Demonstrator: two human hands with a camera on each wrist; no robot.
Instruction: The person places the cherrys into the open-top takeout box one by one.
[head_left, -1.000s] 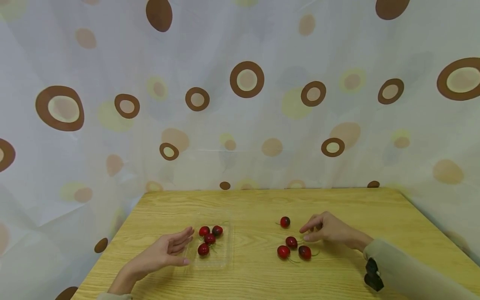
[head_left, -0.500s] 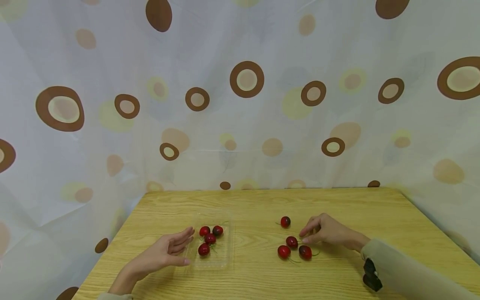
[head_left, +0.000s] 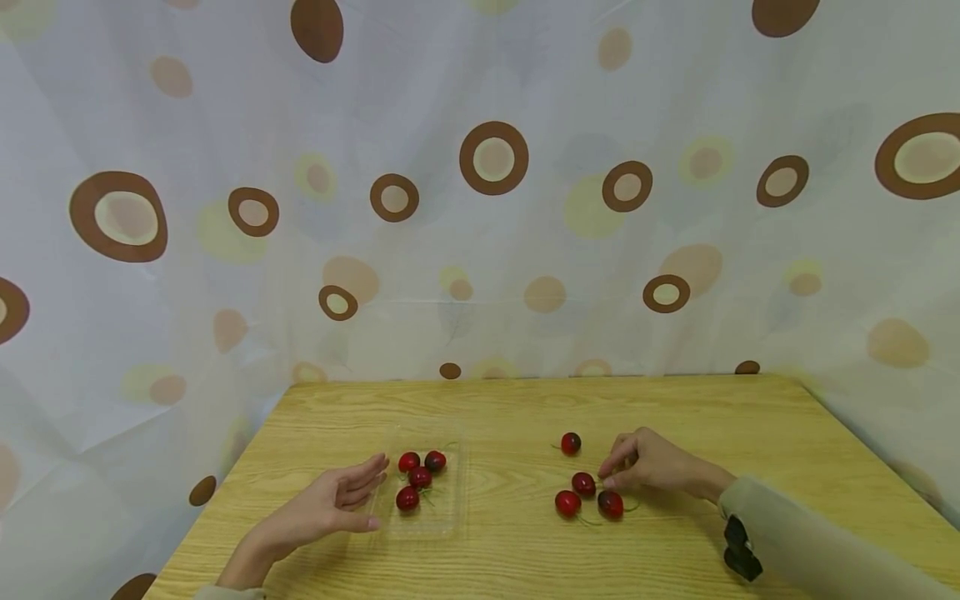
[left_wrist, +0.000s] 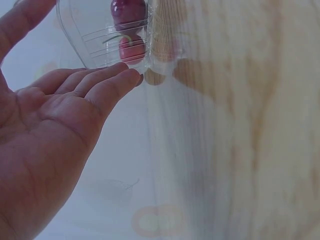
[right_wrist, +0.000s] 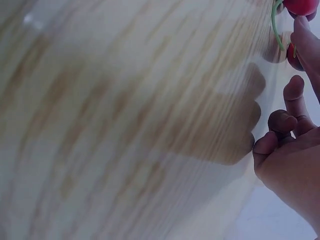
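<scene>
On the left in the head view lies a clear plastic tray (head_left: pixel 442 527) with several red cherries (head_left: pixel 420 477) in it, their thin green stems showing. My left hand (head_left: pixel 333 504) is beside the tray's left side, fingers nearly straight and thumb apart; in the left wrist view its fingertips (left_wrist: pixel 131 75) overlap the tray wall (left_wrist: pixel 75 45). To the right, my right hand (head_left: pixel 648 462) reaches low over the table, thumb and forefinger at the stem of a dark red cherry (head_left: pixel 583 484). In the right wrist view a gap shows between thumb and forefinger, with a cherry (right_wrist: pixel 294 59) beyond it.
Close by my right hand lie a bright red cherry (head_left: pixel 567 503), a darker one (head_left: pixel 611 504) and, farther back, another (head_left: pixel 571 443). The wooden table (head_left: pixel 510 558) ends at a spotted curtain (head_left: pixel 495 242) behind and at both sides.
My right hand has moved slightly left and down, bringing thumb and forefinger nearer the cherry stem and closer together. The left hand and the tray have stayed still.
</scene>
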